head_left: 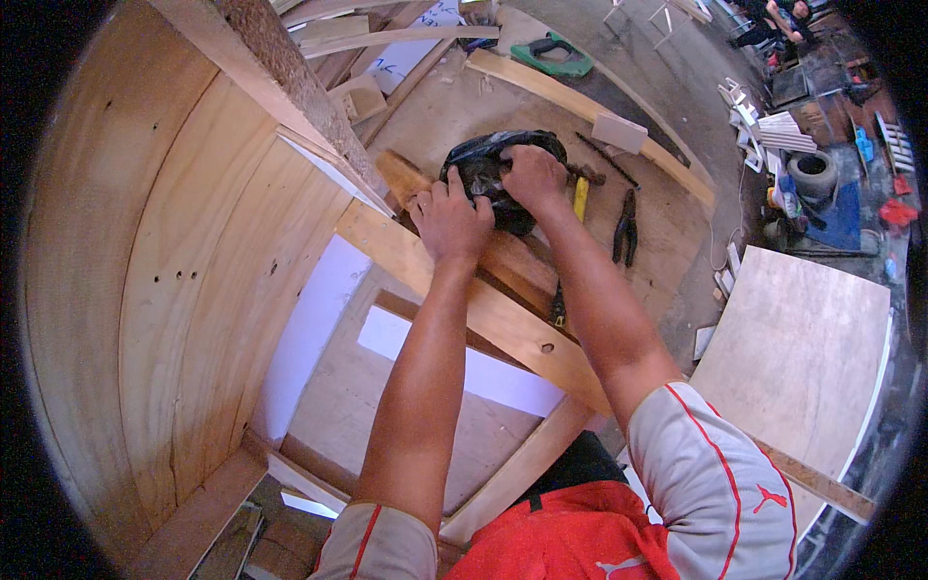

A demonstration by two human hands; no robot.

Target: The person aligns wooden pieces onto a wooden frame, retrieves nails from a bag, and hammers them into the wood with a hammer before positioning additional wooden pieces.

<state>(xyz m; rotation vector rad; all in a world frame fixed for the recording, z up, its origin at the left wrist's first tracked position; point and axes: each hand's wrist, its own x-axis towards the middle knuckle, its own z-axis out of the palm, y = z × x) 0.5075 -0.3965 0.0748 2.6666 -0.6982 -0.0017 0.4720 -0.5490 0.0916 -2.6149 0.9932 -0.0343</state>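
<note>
A crumpled black plastic bag (480, 176) lies on the wooden work surface, its mouth gathered between my hands. My left hand (450, 224) grips its near left side, with the index finger stretched forward and the thumb apart. On the far right side my right hand (535, 181) is closed on the bag, fingers curled into its folds. What the bag holds is hidden. Right of it lies a hammer (580, 198) with a yellow and black handle, partly covered by my right forearm. Dark-handled pliers (626, 229) and a thin dark rod (607, 158) rest farther right.
An upright plank panel (164, 251) stands close on my left. A timber rail (503, 324) crosses beneath my forearms. Beyond are a long plank (551, 89) and a green saw handle (551, 56). A plywood sheet (793, 338) is at right; another person (781, 21) sits far right.
</note>
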